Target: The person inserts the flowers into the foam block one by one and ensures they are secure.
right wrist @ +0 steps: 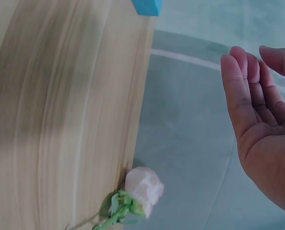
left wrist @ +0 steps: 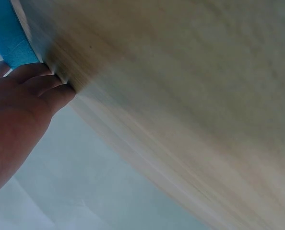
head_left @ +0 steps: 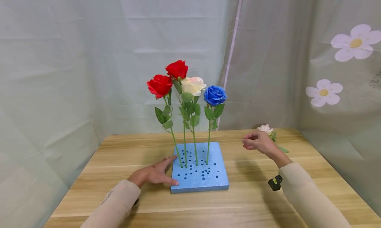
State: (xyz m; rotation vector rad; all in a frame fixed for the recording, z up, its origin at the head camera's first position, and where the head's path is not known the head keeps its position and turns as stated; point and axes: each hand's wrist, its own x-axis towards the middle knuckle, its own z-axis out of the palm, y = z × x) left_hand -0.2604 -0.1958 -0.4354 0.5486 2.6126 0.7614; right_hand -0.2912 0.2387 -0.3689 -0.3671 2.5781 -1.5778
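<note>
A blue board (head_left: 198,183) with many small holes lies on the table. Two red roses (head_left: 159,86), a cream rose (head_left: 193,85) and a blue rose (head_left: 215,95) stand in it on green stems. My left hand (head_left: 156,172) rests at the board's left edge, thumb by the front corner and fingers spread along the side; the left wrist view has its fingers (left wrist: 56,97) against the board's side. My right hand (head_left: 259,142) is raised over the table's right side, fingers slightly bent and holding nothing. Behind it lies a pale pink rose (head_left: 265,128), partly hidden by the hand.
The wooden table (head_left: 119,152) ends at a hanging cloth (head_left: 125,56) behind and on the left. On the right hangs a cloth printed with white flowers (head_left: 324,92). The pale rose lies near the table's back right edge.
</note>
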